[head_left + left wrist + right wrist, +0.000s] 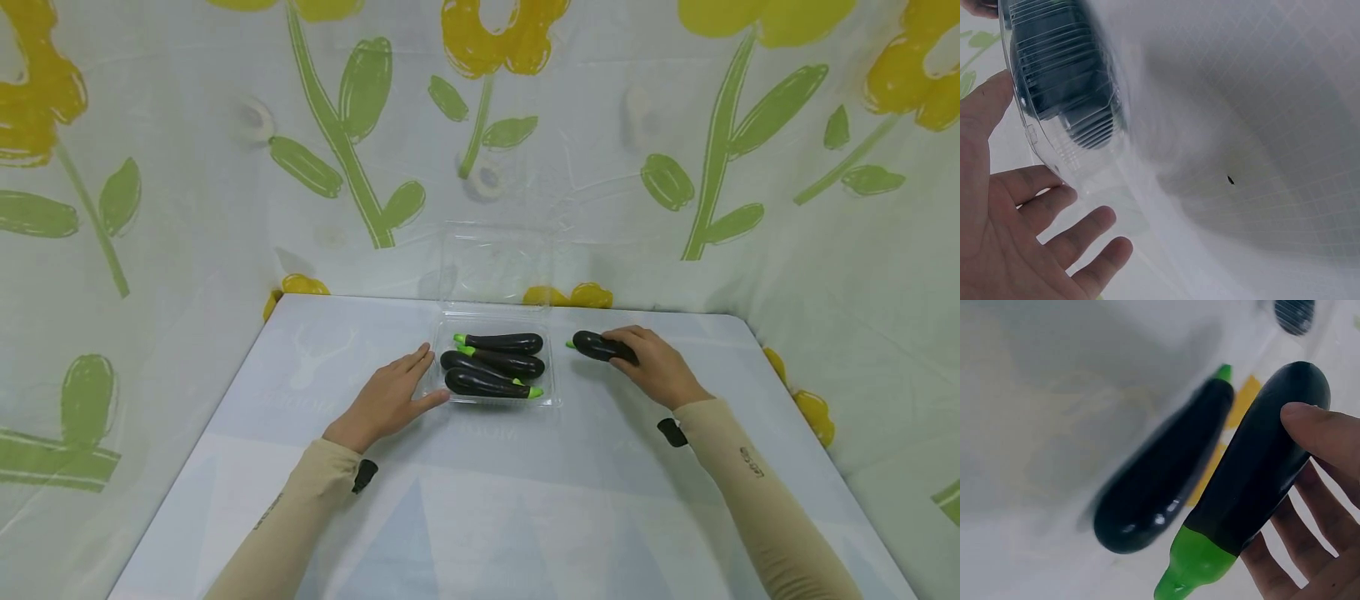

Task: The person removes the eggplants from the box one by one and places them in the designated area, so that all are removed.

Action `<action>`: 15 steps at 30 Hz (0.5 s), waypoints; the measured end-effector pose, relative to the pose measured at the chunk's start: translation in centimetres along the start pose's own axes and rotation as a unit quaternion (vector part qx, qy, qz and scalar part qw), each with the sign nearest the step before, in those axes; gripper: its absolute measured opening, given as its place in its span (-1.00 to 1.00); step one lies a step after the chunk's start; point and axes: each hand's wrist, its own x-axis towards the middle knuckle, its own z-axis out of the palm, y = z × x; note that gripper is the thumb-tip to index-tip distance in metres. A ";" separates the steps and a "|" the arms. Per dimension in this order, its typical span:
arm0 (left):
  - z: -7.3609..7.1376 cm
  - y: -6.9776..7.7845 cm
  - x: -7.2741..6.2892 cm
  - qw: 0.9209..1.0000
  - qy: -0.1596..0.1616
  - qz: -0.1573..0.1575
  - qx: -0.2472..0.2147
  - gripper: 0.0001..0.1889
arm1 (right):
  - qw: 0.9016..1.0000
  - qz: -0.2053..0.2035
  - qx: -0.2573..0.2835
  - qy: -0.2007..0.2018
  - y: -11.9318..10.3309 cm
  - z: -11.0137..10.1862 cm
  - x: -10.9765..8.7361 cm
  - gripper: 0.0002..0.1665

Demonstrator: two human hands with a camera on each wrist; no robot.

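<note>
My right hand (651, 361) holds a dark toy eggplant (1260, 456), thumb on its side, its green stem end hanging towards the wrist camera. Another eggplant (1166, 469) lies on the table beyond it, mostly covered by the held one in the head view. A clear plastic clamshell box (553, 392) stands left of that hand with its lid (495, 265) raised at the back. Inside lie several eggplants (486, 384) with green stems. Against the box's left side rests my left hand (387, 398), fingers spread, thumb by the near corner and fingertips at the rim.
The box and eggplants are near the far edge of a pale table (487, 500) with faint blue triangles. A white curtain (585, 167) printed with yellow flowers and green leaves hangs behind the table and along both sides.
</note>
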 end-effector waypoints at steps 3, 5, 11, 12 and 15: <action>0.0 0.0 0.0 1.000 0.000 0.000 0.001 -0.11 | 1.000 -0.003 -0.016 -0.015 0.3 0.4 -0.1 -0.44; 0.0 0.0 0.0 1.000 -0.002 -0.001 0.002 -0.11 | 0.999 -0.009 -0.029 -0.020 0.4 0.7 -0.2 -0.43; 0.0 0.1 0.0 1.000 -0.004 -0.007 0.000 -0.11 | 0.998 -0.016 -0.049 -0.032 0.9 1.4 0.0 -0.43; 0.0 0.1 0.0 1.000 -0.005 -0.008 0.001 -0.11 | 0.998 -0.016 -0.051 -0.035 1.0 1.5 0.1 -0.43; -0.1 0.1 0.0 1.000 -0.006 -0.008 0.004 -0.11 | 0.997 -0.015 -0.056 -0.045 1.2 1.7 0.1 -0.42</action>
